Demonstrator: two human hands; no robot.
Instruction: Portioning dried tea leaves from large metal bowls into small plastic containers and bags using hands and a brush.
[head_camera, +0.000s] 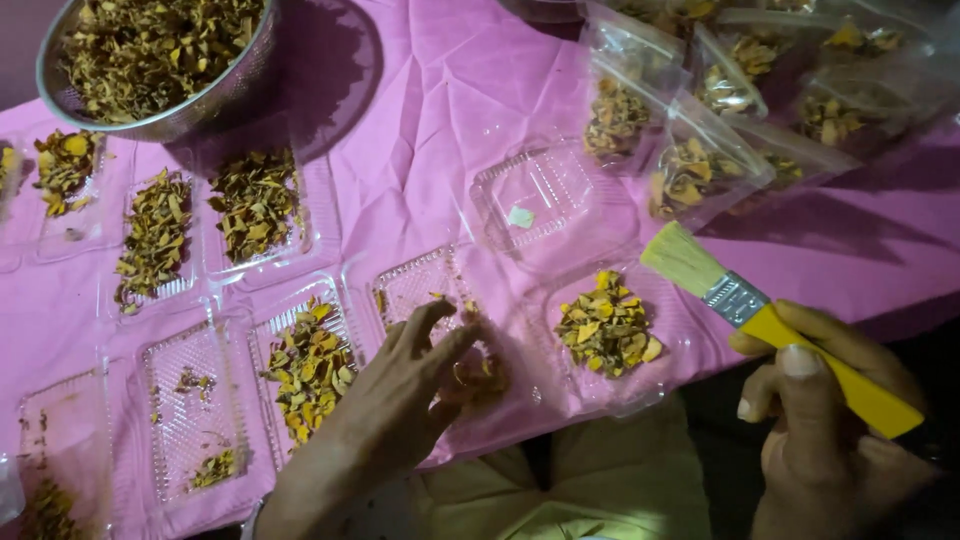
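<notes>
My left hand (400, 390) reaches onto a clear plastic tray (420, 280) near the table's front edge, its fingers pinched on a small clump of dried yellow-brown petals (478, 375). In my right hand (820, 420), down at the lower right, I grip a paintbrush with a yellow handle (850, 385) and pale bristles (680, 258). The bristles point up-left, just right of a clear tray holding a pile of dried petals (605, 325).
A pink cloth (440, 90) covers the table. A metal bowl of dried petals (160, 60) stands at the back left. Several clear trays, some filled (255, 205), lie on the left. An open lid (540, 195) and several filled clear bags (700, 170) lie at the back right.
</notes>
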